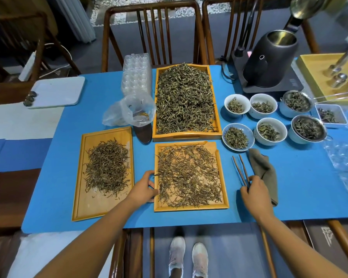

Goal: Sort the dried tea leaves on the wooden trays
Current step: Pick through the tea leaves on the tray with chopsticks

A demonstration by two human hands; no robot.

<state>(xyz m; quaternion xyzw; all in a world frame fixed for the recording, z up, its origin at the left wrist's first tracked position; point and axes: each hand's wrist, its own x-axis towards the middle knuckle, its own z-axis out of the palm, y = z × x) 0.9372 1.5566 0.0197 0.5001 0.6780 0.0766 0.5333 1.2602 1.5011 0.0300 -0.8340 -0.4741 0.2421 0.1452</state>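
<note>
1. Resting on the blue table, the wooden tongs lie just right of the near tray, their long axis running away from the person and leaning slightly left, tips at the far end.
2. The right hand is at the near end of the tongs – its fingers curled over that end; whether they have actually pinched it I cannot tell, since the hand covers the contact.
3. The left hand sits at the near tray's left rim, fingers loosely bent against the edge, touching it rather than visibly clamping it.
4. Dried tea leaves are spread thin across the near tray, with the left tray holding a denser heap and the far tray filled nearly to its rim.
5. Judging by position, the right hand is the nearer one for working the tongs – the leaves lie to its left, across the tray's right rim.
6. A grey cloth beside the tongs is partly hidden by the right hand.
</note>
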